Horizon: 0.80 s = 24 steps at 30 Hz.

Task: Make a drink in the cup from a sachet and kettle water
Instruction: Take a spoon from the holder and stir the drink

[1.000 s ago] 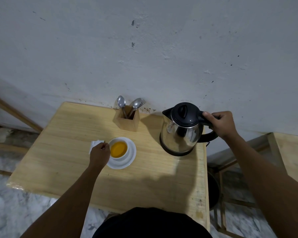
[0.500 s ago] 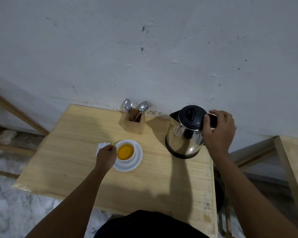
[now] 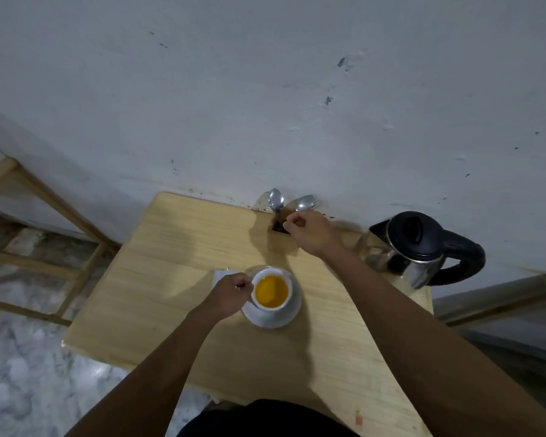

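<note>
Cup (image 3: 271, 291) handle pinched by left hand (image 3: 230, 293); right hand (image 3: 309, 230) off kettle (image 3: 416, 247), now pinching spoon (image 3: 304, 203) in holder (image 3: 279, 244)

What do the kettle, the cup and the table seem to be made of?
Kettle: polished metal body, probably steel, since it mirrors its surroundings. Its lid and handle are matt black, likely plastic. Cup: glossy white, probably ceramic. Table: pale wood with visible grain and a matt finish.
</note>
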{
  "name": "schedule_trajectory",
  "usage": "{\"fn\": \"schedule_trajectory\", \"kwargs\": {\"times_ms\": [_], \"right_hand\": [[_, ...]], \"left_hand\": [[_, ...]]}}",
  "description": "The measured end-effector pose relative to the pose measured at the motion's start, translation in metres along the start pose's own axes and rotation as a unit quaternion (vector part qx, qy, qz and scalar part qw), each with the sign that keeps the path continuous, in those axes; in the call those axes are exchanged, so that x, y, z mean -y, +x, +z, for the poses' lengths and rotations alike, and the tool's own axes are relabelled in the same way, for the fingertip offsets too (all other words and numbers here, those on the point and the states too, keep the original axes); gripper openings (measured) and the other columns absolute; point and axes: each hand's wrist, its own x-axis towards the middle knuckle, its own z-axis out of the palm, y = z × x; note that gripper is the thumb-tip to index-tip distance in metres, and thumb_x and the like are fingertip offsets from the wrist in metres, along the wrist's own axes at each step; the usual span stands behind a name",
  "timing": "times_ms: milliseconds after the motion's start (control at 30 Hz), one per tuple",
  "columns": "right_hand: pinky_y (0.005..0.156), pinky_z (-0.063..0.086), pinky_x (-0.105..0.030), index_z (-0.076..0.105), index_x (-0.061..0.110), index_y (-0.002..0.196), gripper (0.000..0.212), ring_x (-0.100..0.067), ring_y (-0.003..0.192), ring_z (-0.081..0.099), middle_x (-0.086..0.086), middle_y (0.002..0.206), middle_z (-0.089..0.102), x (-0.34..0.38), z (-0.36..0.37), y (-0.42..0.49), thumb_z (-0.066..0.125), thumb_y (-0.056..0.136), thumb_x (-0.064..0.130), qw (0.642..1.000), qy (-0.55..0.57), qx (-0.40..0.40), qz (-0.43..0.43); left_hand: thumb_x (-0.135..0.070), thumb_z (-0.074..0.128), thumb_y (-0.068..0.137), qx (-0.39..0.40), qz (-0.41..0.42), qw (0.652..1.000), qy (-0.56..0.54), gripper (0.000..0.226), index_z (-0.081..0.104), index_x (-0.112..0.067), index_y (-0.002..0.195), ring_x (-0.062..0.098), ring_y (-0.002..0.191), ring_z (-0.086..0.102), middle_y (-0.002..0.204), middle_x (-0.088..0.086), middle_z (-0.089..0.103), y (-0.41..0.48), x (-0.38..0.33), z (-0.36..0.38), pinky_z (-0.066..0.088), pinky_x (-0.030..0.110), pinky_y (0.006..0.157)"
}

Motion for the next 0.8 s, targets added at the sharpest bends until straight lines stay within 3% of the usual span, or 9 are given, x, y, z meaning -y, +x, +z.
{"fn": "schedule_trajectory", "kwargs": {"times_ms": [167, 267, 367, 533, 700, 800], "right_hand": [[0.073, 0.054, -0.035, 0.065, 0.024, 0.088, 0.02, -0.023, 0.083, 0.065, 0.0, 0.086, 0.069, 0.006, 0.028, 0.045, 0.05, 0.085, 0.037, 0.984, -0.176, 0.0, 0.04], [0.074, 0.053, -0.036, 0.062, 0.021, 0.094, 0.022, -0.025, 0.082, 0.066, -0.001, 0.084, 0.068, 0.006, 0.038, 0.061, 0.05, 0.081, 0.035, 0.972, -0.224, -0.021, 0.07], [0.069, 0.053, -0.033, 0.064, 0.021, 0.089, 0.024, -0.025, 0.076, 0.067, -0.001, 0.079, 0.068, 0.006, 0.052, 0.071, 0.049, 0.084, 0.038, 0.965, -0.239, -0.041, 0.096], [0.058, 0.041, -0.026, 0.067, 0.02, 0.09, 0.027, -0.021, 0.072, 0.061, -0.001, 0.084, 0.068, 0.004, 0.061, 0.076, 0.047, 0.094, 0.039, 0.956, -0.261, -0.054, 0.123], [0.058, 0.044, -0.027, 0.069, 0.023, 0.087, 0.027, -0.024, 0.071, 0.063, -0.001, 0.078, 0.066, 0.005, 0.061, 0.07, 0.049, 0.093, 0.04, 0.956, -0.251, -0.099, 0.114], [0.055, 0.041, -0.027, 0.065, 0.02, 0.081, 0.026, -0.021, 0.065, 0.058, 0.0, 0.072, 0.061, 0.013, 0.057, 0.052, 0.054, 0.091, 0.041, 0.957, -0.195, -0.2, 0.078]], "left_hand": [[-0.018, 0.057, 0.092, 0.07, 0.028, 0.997, 0.024, 0.01, 0.064, -0.015, 0.087, 0.012, 0.078, 0.055, 0.083, 0.003, 0.061, 0.01, 0.003, -0.013, 0.042, 0.023, 0.07], [-0.022, 0.058, 0.091, 0.099, 0.029, 0.994, 0.022, 0.009, 0.065, -0.015, 0.09, 0.013, 0.081, 0.057, 0.086, 0.002, 0.062, 0.016, 0.005, -0.017, 0.044, 0.024, 0.069], [-0.025, 0.06, 0.089, 0.118, 0.043, 0.991, 0.036, 0.014, 0.066, -0.012, 0.089, 0.017, 0.083, 0.06, 0.09, 0.009, 0.068, 0.022, 0.012, -0.022, 0.05, 0.036, 0.078], [-0.026, 0.059, 0.088, 0.128, 0.05, 0.99, 0.04, 0.012, 0.063, -0.016, 0.086, 0.018, 0.084, 0.06, 0.092, 0.008, 0.068, 0.025, 0.013, -0.025, 0.05, 0.037, 0.08], [-0.023, 0.057, 0.09, 0.137, 0.059, 0.988, 0.028, 0.016, 0.063, -0.008, 0.092, 0.016, 0.081, 0.057, 0.091, 0.008, 0.065, 0.025, 0.012, -0.026, 0.047, 0.03, 0.072], [-0.021, 0.057, 0.09, 0.135, 0.05, 0.99, -0.011, 0.008, 0.06, -0.014, 0.086, 0.015, 0.078, 0.055, 0.083, 0.002, 0.061, 0.022, 0.015, -0.023, 0.042, 0.024, 0.067]]}}
